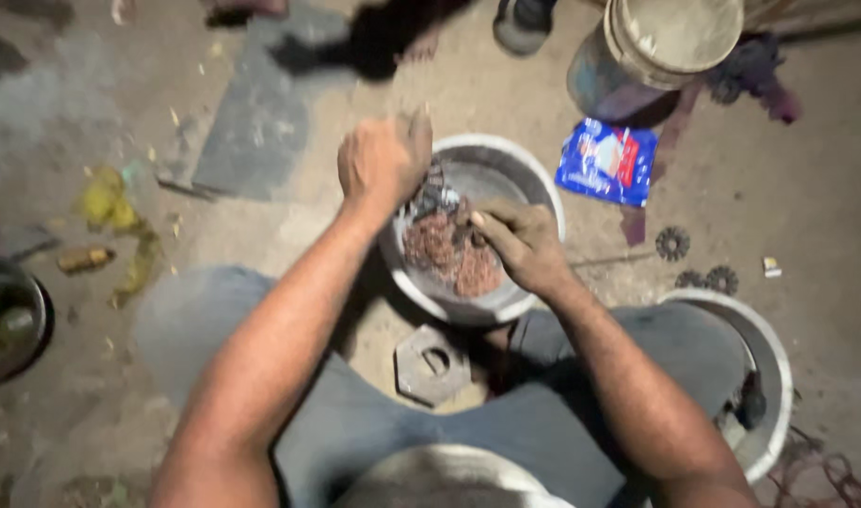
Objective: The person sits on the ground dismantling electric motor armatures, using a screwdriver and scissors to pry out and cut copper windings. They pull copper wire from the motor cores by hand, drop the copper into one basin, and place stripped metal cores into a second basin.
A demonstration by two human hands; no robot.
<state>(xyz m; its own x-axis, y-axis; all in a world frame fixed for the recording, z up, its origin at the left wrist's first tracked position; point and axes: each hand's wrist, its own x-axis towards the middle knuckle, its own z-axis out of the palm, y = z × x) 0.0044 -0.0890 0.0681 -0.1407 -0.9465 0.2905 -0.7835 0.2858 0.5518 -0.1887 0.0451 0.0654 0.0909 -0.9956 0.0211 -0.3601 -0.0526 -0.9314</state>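
Both hands' fingers grip a rusty part [446, 246] inside the bowl's rim [543, 183].

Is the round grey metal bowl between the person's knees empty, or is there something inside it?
Not empty. The round grey metal bowl holds a reddish-brown granular heap on its near side; the far side is bare.

Light is dim and warm, strongest at the middle, where it falls from above on the metal bowl [506, 169] and both forearms. The corners sink into dark. The left hand [383, 158] is smeared by motion blur. Deep shadow lies under the bowl and between the knees. Ground detail is soft and grainy.
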